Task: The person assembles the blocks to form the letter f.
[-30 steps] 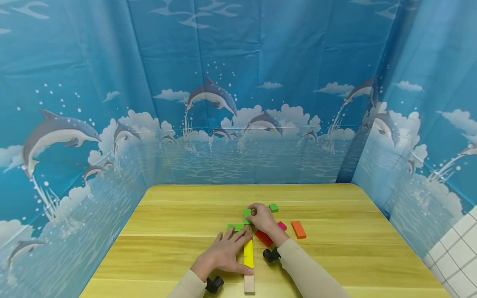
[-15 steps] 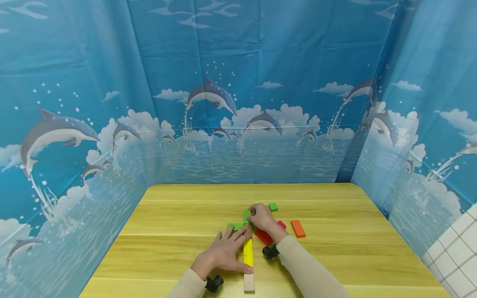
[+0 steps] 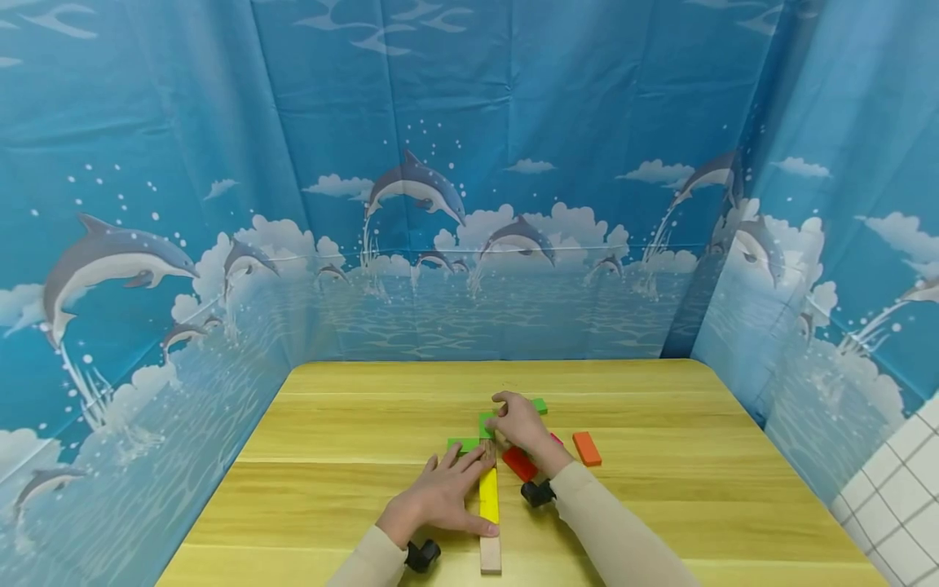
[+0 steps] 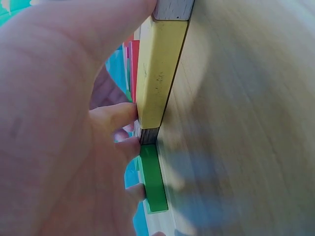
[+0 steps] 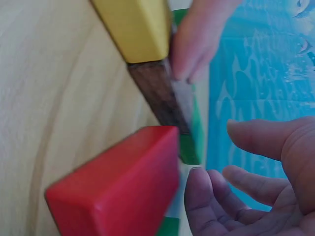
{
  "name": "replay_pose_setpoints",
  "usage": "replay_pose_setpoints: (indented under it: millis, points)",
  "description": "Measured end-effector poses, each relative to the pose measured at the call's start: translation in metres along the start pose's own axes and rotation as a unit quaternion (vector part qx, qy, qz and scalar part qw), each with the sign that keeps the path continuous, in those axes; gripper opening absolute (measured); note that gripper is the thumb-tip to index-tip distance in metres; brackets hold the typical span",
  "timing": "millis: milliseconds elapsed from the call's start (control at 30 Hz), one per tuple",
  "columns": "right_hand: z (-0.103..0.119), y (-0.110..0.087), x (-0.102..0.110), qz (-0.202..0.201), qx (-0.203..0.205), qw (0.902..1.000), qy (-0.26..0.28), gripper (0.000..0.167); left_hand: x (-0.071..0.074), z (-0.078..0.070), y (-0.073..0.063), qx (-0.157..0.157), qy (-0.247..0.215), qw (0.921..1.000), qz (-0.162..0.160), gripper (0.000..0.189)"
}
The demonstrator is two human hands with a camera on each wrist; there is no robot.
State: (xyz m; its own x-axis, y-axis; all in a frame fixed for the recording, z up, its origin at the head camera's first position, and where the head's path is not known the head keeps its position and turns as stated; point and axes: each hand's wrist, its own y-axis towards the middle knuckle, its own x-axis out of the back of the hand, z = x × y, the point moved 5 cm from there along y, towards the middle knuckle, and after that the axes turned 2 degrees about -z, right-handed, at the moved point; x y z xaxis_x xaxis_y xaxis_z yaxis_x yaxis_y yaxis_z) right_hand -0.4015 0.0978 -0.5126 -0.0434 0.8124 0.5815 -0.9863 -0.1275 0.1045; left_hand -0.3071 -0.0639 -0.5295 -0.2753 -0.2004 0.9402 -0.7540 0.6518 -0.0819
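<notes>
A straight row of wooden blocks runs away from me in the head view: a pale block (image 3: 490,558), a yellow block (image 3: 488,499), a dark brown block (image 3: 488,451) and a green block (image 3: 483,423) at the far end. Another green block (image 3: 461,445) lies crosswise left of the brown one. My left hand (image 3: 438,496) rests on the row with fingers spread, its thumb near the pale and yellow blocks' joint. My right hand (image 3: 519,425) is beside the far green block; in the right wrist view its thumb and fingers (image 5: 199,189) stand apart, holding nothing.
A red block (image 3: 519,463) lies just right of the row, below my right hand. Further right is an orange block (image 3: 587,448). A pink block (image 3: 557,439) and a small green block (image 3: 540,406) are partly hidden by the right hand. A dolphin-print curtain (image 3: 455,310) surrounds the table.
My right hand has let go of the far green block and shifted slightly right, its fingers lifting and spreading. The left hand stays in place on the row.
</notes>
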Motion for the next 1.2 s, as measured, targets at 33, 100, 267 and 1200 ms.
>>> replay_pose_setpoints:
  millis: [33,100,267,1200]
  points:
    - [0.001,-0.001,0.001,0.000,0.001,1.0000,0.000,0.053,0.000,0.000,0.000,0.000,-0.001,1.0000,0.001,0.100]
    - [0.002,-0.004,0.004,0.000,0.002,1.0000,0.000,0.051,0.000,0.001,0.000,0.002,-0.001,1.0000,0.001,0.100]
    - [0.006,-0.013,0.008,-0.001,0.013,0.9999,0.001,0.048,0.001,0.001,-0.001,0.007,-0.001,1.0000,-0.003,0.101]
    - [0.005,-0.062,0.019,-0.006,0.078,0.9902,-0.116,0.048,0.004,-0.002,-0.002,0.010,-0.008,0.9999,-0.007,0.102]
